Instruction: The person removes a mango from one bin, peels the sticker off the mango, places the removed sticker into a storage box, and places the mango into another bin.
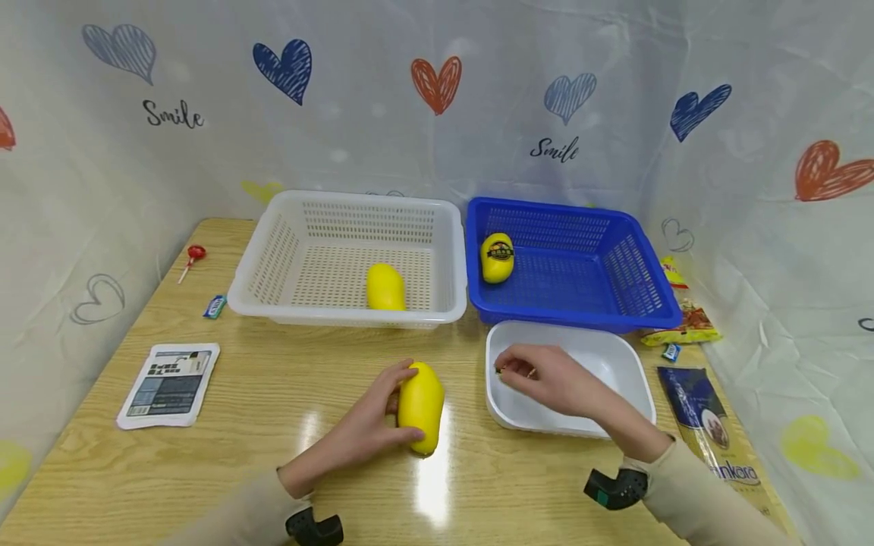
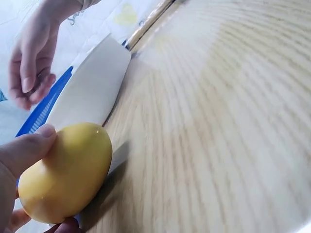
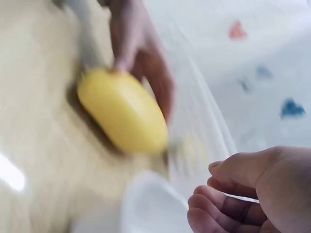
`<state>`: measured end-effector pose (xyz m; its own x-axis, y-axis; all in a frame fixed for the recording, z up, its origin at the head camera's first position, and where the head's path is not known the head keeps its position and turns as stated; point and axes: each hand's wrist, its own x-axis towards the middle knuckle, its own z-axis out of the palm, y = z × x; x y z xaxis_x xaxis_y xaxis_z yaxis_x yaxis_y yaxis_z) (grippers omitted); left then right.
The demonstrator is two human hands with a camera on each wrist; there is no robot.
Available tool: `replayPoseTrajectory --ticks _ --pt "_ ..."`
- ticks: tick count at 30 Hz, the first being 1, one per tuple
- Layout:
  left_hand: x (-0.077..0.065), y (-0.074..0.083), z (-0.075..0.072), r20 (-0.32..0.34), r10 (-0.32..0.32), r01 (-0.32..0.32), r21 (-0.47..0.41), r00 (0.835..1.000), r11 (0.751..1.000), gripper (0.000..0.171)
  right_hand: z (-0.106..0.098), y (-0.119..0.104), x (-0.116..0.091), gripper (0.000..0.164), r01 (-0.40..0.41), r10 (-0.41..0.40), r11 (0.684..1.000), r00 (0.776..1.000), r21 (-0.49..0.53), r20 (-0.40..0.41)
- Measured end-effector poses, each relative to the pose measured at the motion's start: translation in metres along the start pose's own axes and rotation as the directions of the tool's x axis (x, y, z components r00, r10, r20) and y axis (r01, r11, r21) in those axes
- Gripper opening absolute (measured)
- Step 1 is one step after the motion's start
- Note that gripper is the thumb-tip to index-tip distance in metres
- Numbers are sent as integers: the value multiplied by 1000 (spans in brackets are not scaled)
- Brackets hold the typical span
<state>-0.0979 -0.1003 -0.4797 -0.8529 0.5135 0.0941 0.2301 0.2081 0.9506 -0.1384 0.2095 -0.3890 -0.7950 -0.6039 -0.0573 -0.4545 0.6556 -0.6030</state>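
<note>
My left hand (image 1: 369, 421) grips a smooth yellow mango (image 1: 422, 406) from its left side, low over the wooden table; the left wrist view shows the thumb and fingertips around this fruit (image 2: 68, 170). Over the left part of a white plastic tub (image 1: 604, 356) is my right hand (image 1: 556, 379), fingers curled and thumb against the index finger. A small dark scrap (image 1: 499, 371) shows at its fingertips, mostly hidden. Another mango (image 1: 385, 287) lies in the white basket (image 1: 348, 315). A third mango (image 1: 496, 267), bearing a black label, lies in the blue basket (image 1: 573, 284).
On the left lie a white-edged packet (image 1: 169, 384), a small blue wrapped sweet (image 1: 215, 306) and a red lollipop (image 1: 196, 252). Along the right edge are a yellow snack bag (image 1: 690, 322), another small sweet (image 1: 671, 352) and a blue-and-gold bag (image 1: 710, 425).
</note>
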Motion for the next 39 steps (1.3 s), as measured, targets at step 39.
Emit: replayPoseTrajectory --ticks 39 --pt "1 22 -256 -252 -288 357 295 924 886 74 39 -56 64 56 65 -123 940 980 334 157"
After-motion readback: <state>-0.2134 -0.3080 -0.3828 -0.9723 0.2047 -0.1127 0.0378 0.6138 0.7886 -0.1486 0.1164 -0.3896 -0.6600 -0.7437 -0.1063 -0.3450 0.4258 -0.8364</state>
